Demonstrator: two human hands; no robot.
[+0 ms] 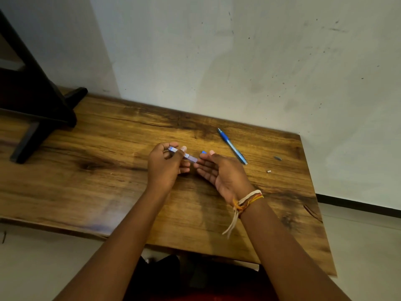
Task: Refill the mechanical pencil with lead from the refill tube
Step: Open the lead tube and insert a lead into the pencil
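My left hand (165, 168) grips a small clear refill tube (191, 157) with a blue and white label, its open end tilted down to the right. My right hand (219, 170) is cupped palm-up just under that end, and it pinches a small blue cap (203, 152) between thumb and forefinger. Whether any lead lies in the palm is too small to tell. The blue mechanical pencil (232, 146) lies apart on the wooden table (108, 170), beyond my right hand, tip pointing to the far left.
Two tiny parts lie right of the pencil: a dark grey piece (277, 158) and a small pale piece (269, 171). A dark wooden stand (36, 109) occupies the table's far left. The wall runs along the table's far edge.
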